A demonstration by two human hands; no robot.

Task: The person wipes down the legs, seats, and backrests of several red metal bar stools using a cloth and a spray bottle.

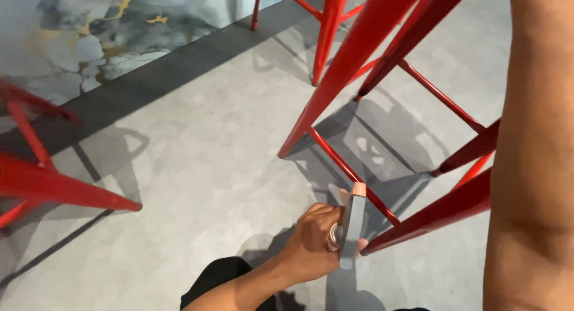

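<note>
Head view: one hand grips a slim device low among red stool legs.

The left hand (314, 239), wearing a ring, is clamped round a thin grey slab-shaped phone (353, 227) held edge-up just beside the lower rung of a red metal stool (353, 78), above the grey tiled floor (197, 167). Of the right side only a forearm (532, 167) shows; its hand is out of frame. Judgement: a firm hold with the slab kept clear of the rung would avoid a knock.
</note>
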